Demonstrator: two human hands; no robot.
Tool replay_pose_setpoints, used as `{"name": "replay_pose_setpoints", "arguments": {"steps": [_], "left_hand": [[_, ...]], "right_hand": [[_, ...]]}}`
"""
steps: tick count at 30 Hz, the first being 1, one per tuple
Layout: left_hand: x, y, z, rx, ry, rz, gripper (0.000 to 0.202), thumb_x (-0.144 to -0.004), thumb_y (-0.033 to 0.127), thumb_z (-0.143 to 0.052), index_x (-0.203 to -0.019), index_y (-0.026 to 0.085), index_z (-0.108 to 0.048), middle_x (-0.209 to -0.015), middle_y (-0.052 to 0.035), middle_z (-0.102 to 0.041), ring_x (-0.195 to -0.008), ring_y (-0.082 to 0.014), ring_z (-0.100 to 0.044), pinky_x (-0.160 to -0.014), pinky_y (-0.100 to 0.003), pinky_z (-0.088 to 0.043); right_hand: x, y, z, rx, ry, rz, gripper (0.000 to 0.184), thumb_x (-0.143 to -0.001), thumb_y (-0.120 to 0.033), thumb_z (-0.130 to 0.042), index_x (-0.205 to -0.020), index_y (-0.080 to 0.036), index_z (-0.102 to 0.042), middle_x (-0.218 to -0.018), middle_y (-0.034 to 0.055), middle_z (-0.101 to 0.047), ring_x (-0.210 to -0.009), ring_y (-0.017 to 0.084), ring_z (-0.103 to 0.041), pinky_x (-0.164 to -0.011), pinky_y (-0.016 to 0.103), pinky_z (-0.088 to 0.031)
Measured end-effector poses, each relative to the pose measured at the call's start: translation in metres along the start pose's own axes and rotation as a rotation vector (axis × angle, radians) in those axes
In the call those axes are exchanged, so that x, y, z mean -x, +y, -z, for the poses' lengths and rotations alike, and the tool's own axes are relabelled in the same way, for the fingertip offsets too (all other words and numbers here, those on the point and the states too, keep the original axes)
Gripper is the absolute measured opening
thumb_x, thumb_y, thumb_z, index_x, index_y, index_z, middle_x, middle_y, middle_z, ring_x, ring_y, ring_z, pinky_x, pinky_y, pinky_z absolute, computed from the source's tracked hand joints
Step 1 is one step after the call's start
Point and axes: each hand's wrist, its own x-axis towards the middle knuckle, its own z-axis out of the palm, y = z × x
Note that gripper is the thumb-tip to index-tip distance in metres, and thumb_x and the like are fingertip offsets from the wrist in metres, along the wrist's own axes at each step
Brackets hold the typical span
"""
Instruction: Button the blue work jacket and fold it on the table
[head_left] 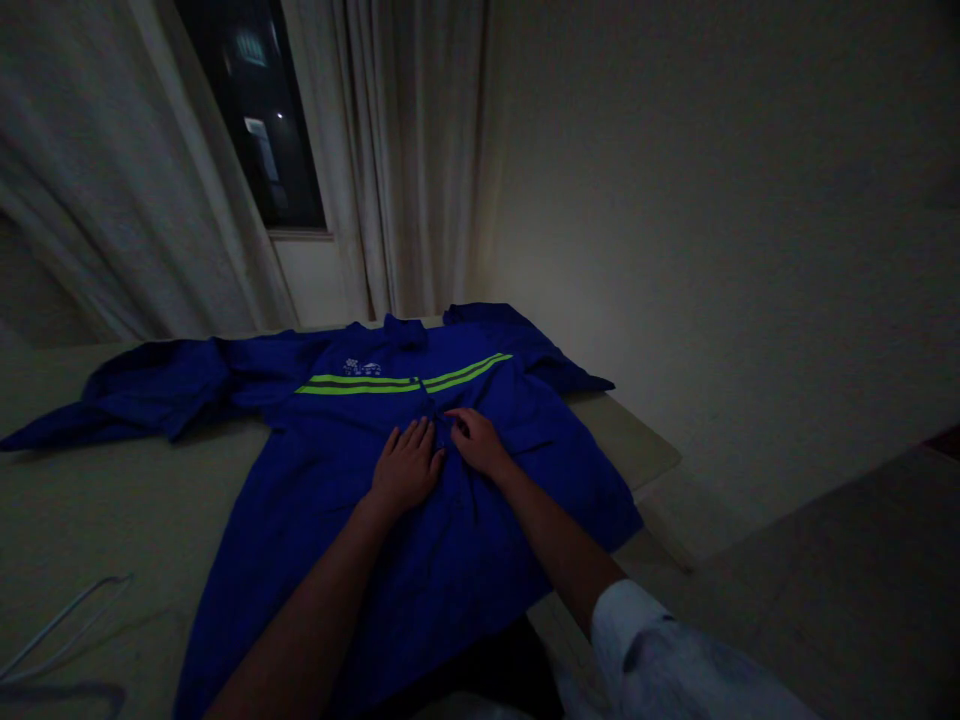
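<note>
White wire (56,618): It is lying bent on the pale table (112,520), near its left end.
Blue jacket (435,540): It is spreading across the table, green-striped front up, sleeves reaching to both sides.
My left hand (406,468): I am resting it palm down on the jacket's centre front, fingers released and extended.
My right hand (478,442): I am bending it just beside, index finger pointing at the centre front; whether I am pinching fabric, I cannot tell.

The right arm (559,550) wears a pale, grey-mottled sleeve (667,650); left hand (407,466) and right hand (478,443) are bare.
</note>
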Motion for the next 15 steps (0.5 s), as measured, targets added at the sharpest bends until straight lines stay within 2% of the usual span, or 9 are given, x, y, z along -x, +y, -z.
{"name": "replay_pose_setpoints", "arguments": {"steps": [2,4,6,8,11,13,15], "left_hand": [[0.001,0.001,0.002,0.018,0.009,-0.048,0.053,-0.106,0.041,-0.038,-0.156,0.024,-0.047,-0.163,-0.0115,-0.046,-0.153,-0.0302,-0.040,-0.128,-0.060,-0.021],[0.002,0.004,0.005,0.040,0.020,-0.099,0.050,-0.106,0.036,-0.039,-0.155,0.028,-0.048,-0.161,-0.0095,-0.049,-0.152,-0.0292,-0.042,-0.128,-0.063,-0.019],[0.001,0.007,0.008,0.065,0.022,-0.137,0.049,-0.106,0.031,-0.039,-0.153,0.029,-0.050,-0.160,-0.0093,-0.051,-0.149,-0.0278,-0.046,-0.128,-0.063,-0.021],[0.000,0.009,0.011,0.095,0.011,-0.158,0.049,-0.105,0.026,-0.038,-0.152,0.027,-0.051,-0.159,-0.0098,-0.053,-0.145,-0.0256,-0.051,-0.127,-0.060,-0.027],[-0.001,0.012,0.014,0.117,-0.017,-0.152,0.049,-0.103,0.021,-0.038,-0.150,0.024,-0.052,-0.158,-0.0095,-0.054,-0.144,-0.0239,-0.053,-0.126,-0.054,-0.032],[0.000,0.013,0.016,0.111,-0.028,-0.138,0.049,-0.102,0.019,-0.039,-0.148,0.022,-0.053,-0.156,-0.0105,-0.056,-0.143,-0.0243,-0.053,-0.126,-0.052,-0.033],[0.001,0.014,0.017,0.112,-0.021,-0.123,0.048,-0.102,0.019,-0.040,-0.146,0.022,-0.055,-0.154,-0.0108,-0.058,-0.142,-0.0247,-0.054,-0.125,-0.050,-0.035]], "right_hand": [[-0.005,-0.004,-0.001,0.097,0.009,-0.025,0.028,-0.097,-0.028,-0.062,-0.123,-0.019,-0.069,-0.104,0.0074,-0.072,-0.090,0.019,-0.066,-0.087,0.031,-0.051],[-0.020,-0.010,-0.001,0.247,-0.042,-0.088,0.033,-0.100,-0.042,-0.062,-0.121,-0.018,-0.068,-0.107,0.0111,-0.073,-0.095,0.023,-0.068,-0.088,0.034,-0.051],[-0.043,-0.018,-0.002,0.412,-0.102,-0.125,0.036,-0.100,-0.049,-0.062,-0.116,-0.017,-0.068,-0.110,0.0158,-0.073,-0.102,0.027,-0.068,-0.089,0.038,-0.051],[-0.070,-0.026,-0.006,0.535,-0.103,-0.097,0.036,-0.099,-0.047,-0.063,-0.117,-0.016,-0.067,-0.119,0.0199,-0.070,-0.112,0.031,-0.066,-0.094,0.040,-0.050],[-0.107,-0.031,-0.018,0.625,-0.084,-0.076,0.039,-0.099,-0.040,-0.063,-0.129,-0.016,-0.061,-0.135,0.0217,-0.062,-0.127,0.032,-0.059,-0.102,0.042,-0.048],[-0.126,-0.029,-0.028,0.640,-0.123,-0.115,0.039,-0.098,-0.037,-0.064,-0.130,-0.016,-0.062,-0.136,0.0223,-0.062,-0.128,0.033,-0.060,-0.101,0.043,-0.050],[-0.144,-0.026,-0.037,0.633,-0.163,-0.143,0.032,-0.095,-0.031,-0.066,-0.123,-0.015,-0.068,-0.129,0.0233,-0.068,-0.122,0.034,-0.065,-0.097,0.043,-0.052]]}}
